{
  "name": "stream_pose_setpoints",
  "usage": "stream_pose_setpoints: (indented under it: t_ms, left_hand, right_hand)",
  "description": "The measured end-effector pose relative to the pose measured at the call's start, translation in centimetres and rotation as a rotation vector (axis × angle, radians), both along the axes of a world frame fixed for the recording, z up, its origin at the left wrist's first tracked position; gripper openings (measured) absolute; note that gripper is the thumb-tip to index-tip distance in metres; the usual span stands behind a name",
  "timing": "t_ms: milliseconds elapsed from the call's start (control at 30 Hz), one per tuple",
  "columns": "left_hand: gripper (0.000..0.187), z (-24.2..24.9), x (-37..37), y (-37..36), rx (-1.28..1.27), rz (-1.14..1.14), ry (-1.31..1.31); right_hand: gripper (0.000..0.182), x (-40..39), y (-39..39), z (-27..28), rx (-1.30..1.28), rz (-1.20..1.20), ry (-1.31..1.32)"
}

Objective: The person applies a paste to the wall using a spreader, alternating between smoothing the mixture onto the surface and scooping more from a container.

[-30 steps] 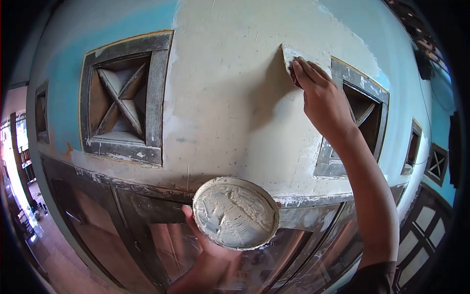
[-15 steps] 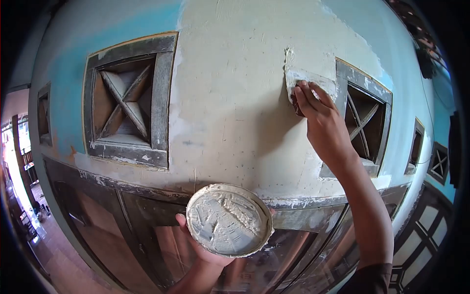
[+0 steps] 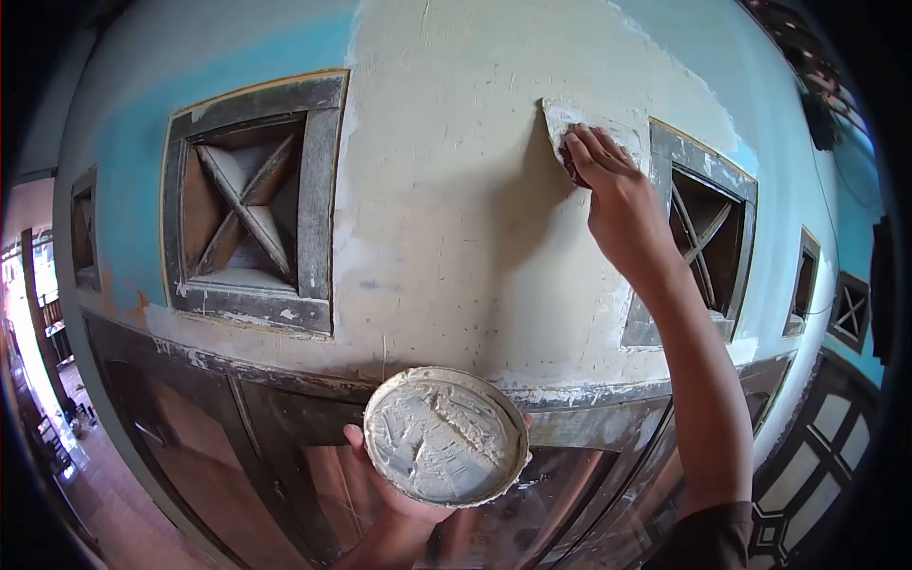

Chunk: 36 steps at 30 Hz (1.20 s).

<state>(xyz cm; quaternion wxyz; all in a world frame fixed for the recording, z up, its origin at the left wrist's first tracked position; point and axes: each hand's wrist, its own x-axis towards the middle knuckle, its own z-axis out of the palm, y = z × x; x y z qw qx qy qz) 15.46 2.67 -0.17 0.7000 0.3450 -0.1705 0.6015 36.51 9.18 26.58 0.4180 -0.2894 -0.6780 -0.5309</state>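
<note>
My right hand point(image 3: 613, 176) grips a wide flat scraper point(image 3: 562, 116) and presses it to the cream-coloured wall point(image 3: 437, 190), left of the right-hand wooden vent frame. The scraper's blade is smeared with pale paste, and part of it is hidden behind my fingers. Below, my left hand point(image 3: 404, 499) holds a round shallow container point(image 3: 446, 437) from underneath, its open side facing me. Off-white paste lies spread inside it and crusts its rim.
A square wooden vent with crossed bars point(image 3: 249, 204) is at the left, and a similar one point(image 3: 705, 228) stands close to my right forearm. Dark-framed glass panels point(image 3: 332, 494) run below a paint-flecked ledge point(image 3: 570, 394). Roof tiles show at the upper right.
My right hand and the scraper have moved up and slightly left along the wall. The ridge of paste at the blade's upper left no longer shows. The container sits slightly lower in view.
</note>
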Motion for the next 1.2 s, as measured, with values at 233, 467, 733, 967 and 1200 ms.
stream_pose_setpoints:
  t_ms: [233, 467, 733, 967, 1200]
  left_hand:
    - [0.116, 0.4, -0.6, -0.6, 0.144, -0.015, 0.023]
    - [0.124, 0.9, -0.6, -1.9, 0.021, -0.004, 0.009]
    - [0.122, 0.6, -1.2, -2.1, -0.036, 0.087, 0.116]
    - [0.12, 0.0, -1.4, -2.1, -0.122, 0.227, 0.156]
    - [0.122, -0.3, -1.9, -2.1, -0.098, 0.176, 0.043]
  right_hand:
    - [0.058, 0.0, -0.6, -2.3, -0.064, -0.017, -0.018]
    - [0.056, 0.6, -1.9, -4.5, -0.007, 0.07, 0.018]
    - [0.059, -0.4, -0.4, 0.5, -0.013, 0.04, 0.041]
    - [0.056, -0.1, -1.0, -3.4, -0.073, -0.036, 0.007]
    - [0.054, -0.7, -2.9, -1.2, 0.009, 0.069, 0.058]
